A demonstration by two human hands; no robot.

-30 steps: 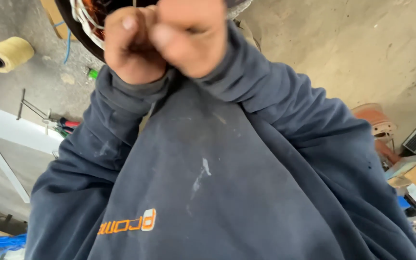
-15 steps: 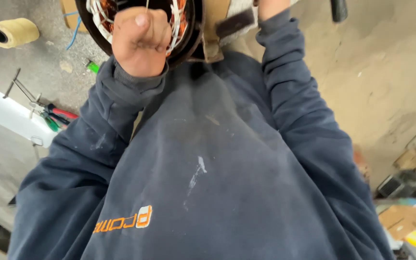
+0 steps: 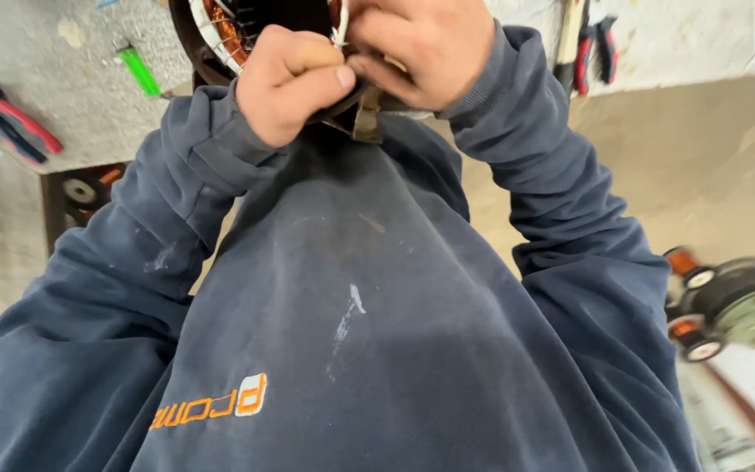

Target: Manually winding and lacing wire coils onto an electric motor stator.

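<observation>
- The left hand point(image 3: 294, 83) was curled almost into a fist at the near edge of the desk point(image 3: 63, 105), its thumb and forefinger pinched on a thin white cord point(image 3: 340, 33).
- The right hand point(image 3: 421, 48) was bent close beside it, touching it, fingertips closed on the same cord.
- Both hands worked against the motor stator point(image 3: 220, 35), a dark round housing with copper windings and white lacing, which sat at the desk's near edge, partly cut off by the top of the view.
- A green-handled tool point(image 3: 140, 70) lay on the desk just left of the stator.
- Red-and-blue-handled pliers point(image 3: 15, 127) lay near the desk's left edge.
- More red-handled pliers point(image 3: 594, 48) lay right of the hands.
- A small machine with orange wheels point(image 3: 727, 306) stood on the floor, well apart to the right.
</observation>
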